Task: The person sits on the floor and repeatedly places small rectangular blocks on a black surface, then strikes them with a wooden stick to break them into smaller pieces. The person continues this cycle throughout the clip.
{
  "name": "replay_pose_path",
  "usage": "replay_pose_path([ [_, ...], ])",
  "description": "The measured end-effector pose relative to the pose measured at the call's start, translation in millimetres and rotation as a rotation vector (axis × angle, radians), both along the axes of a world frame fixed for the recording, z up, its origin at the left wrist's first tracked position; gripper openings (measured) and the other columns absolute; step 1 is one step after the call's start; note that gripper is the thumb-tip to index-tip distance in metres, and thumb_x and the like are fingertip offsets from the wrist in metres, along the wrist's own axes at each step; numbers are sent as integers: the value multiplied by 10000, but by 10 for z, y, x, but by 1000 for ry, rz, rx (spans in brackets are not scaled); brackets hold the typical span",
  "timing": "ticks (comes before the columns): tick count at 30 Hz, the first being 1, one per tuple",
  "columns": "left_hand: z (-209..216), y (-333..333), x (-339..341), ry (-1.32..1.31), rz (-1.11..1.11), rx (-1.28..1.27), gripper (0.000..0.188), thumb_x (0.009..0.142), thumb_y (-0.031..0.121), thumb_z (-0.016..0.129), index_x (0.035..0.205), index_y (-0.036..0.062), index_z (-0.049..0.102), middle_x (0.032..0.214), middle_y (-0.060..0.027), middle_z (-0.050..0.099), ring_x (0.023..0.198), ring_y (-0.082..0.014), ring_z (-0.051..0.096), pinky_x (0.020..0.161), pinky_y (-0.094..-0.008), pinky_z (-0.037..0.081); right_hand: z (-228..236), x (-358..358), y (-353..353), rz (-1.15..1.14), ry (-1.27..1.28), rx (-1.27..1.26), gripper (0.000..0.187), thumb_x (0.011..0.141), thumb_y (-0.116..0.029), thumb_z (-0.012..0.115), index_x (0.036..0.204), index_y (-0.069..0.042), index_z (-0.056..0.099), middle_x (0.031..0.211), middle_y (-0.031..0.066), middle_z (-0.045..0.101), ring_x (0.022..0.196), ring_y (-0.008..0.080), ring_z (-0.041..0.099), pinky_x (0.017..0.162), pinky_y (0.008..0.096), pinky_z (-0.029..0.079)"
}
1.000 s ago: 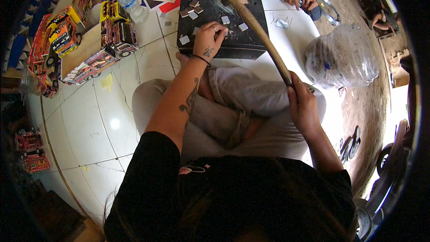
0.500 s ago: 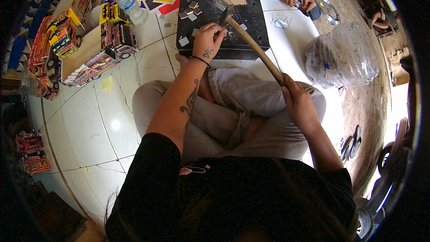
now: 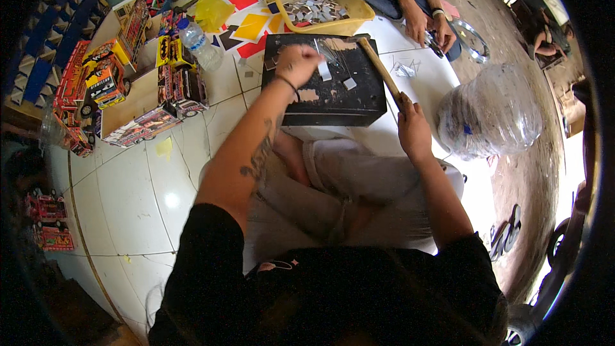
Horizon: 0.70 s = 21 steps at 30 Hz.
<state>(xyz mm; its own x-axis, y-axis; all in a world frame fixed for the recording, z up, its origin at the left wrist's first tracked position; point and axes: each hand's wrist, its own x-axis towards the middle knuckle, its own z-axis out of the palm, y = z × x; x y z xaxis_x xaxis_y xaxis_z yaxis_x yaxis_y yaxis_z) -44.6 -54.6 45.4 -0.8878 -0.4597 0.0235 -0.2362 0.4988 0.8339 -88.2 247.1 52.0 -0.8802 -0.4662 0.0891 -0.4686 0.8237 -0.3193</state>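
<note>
My left hand (image 3: pixel 298 65) hovers over the far left part of a black block (image 3: pixel 333 104), fingers pinched together and slightly blurred; what they hold, if anything, I cannot make out. Just beyond its fingertips lies a pale strip (image 3: pixel 324 70) on the block, and a small pale square (image 3: pixel 349 83) sits farther right. Thin metal wires (image 3: pixel 337 61) are scattered across the block's far side. Closed around a wooden hammer handle (image 3: pixel 383 74), my right hand (image 3: pixel 414 131) stays near the block's right side. The handle slants along the block's right edge; the hammer's head is not clear.
A yellow basin (image 3: pixel 362 14) of small square pieces stands beyond the block. Another person's hands (image 3: pixel 430 33) work at far right, near loose wires (image 3: pixel 403 69). A plastic-wrapped bundle (image 3: pixel 490 112) is right; toy trucks (image 3: pixel 112 83) and a water bottle (image 3: pixel 198 45) are left.
The view has tilted up, so the block sits lower in it. The hammer has swung right, away from my left hand, to the block's edge. My left hand has reached farther over the block.
</note>
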Motion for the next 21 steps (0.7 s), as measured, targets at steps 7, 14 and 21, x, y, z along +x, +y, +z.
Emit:
replay_pose_path([
  [7,408,-896,-631,-66,-8,-75,287,845,234,637,1025,10,630,974,-106,662,868,-220,652,768,-303,512,183,-170,-731,406,229,-151,438,771,-142,676,1193,-93,565,1095,140,576,1026,325,537,889,425,423],
  [14,20,-782,-15,-327,9,-585,372,762,372,690,992,80,691,975,-159,667,945,-299,625,846,-378,481,95,-546,-1901,368,212,198,276,813,-262,623,999,-60,650,993,155,641,981,315,601,850,415,477],
  [21,-85,-641,70,120,37,-280,187,748,200,729,847,50,677,813,-104,665,725,-226,639,664,-317,497,-55,-784,-2026,243,48,88,197,804,-146,540,873,-57,702,887,162,680,822,325,670,753,424,534],
])
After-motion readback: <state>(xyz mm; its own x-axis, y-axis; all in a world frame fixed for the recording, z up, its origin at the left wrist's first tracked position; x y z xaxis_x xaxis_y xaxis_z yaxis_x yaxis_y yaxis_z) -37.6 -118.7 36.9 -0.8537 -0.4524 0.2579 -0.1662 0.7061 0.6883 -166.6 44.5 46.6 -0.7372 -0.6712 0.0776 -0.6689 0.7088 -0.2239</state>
